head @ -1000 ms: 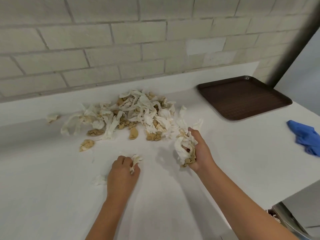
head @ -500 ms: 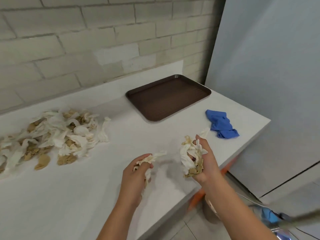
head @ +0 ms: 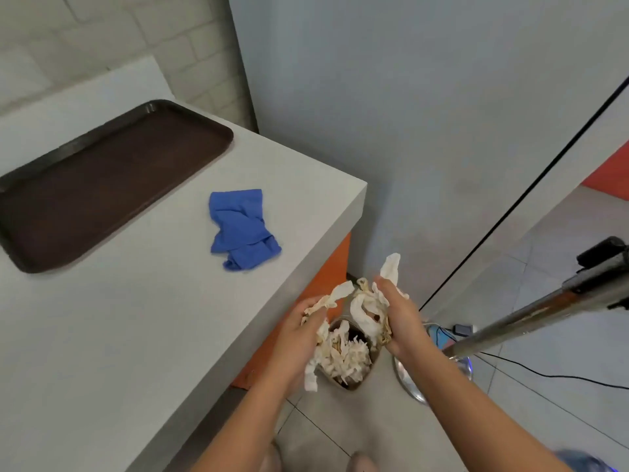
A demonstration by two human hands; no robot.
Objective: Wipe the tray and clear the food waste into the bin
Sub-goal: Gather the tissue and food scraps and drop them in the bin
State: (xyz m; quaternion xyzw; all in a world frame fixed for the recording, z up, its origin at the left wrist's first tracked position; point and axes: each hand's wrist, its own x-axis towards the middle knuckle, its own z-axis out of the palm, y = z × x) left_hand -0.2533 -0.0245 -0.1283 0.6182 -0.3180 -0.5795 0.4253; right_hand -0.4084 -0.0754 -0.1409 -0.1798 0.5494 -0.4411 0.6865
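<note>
Scraps (head: 366, 310) gripped in left hand (head: 296, 340) and right hand (head: 403, 323), bin (head: 352, 385) apparently below, mostly hidden

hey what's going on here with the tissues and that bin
A person holds both hands over a small bin on the floor beside the counter. The left hand grips a few tissue scraps, and the right hand holds a bigger wad of tissue and food bits. The bin already contains similar waste. On the counter, the brown tray has nothing on it, with a blue cloth beside it.
</note>
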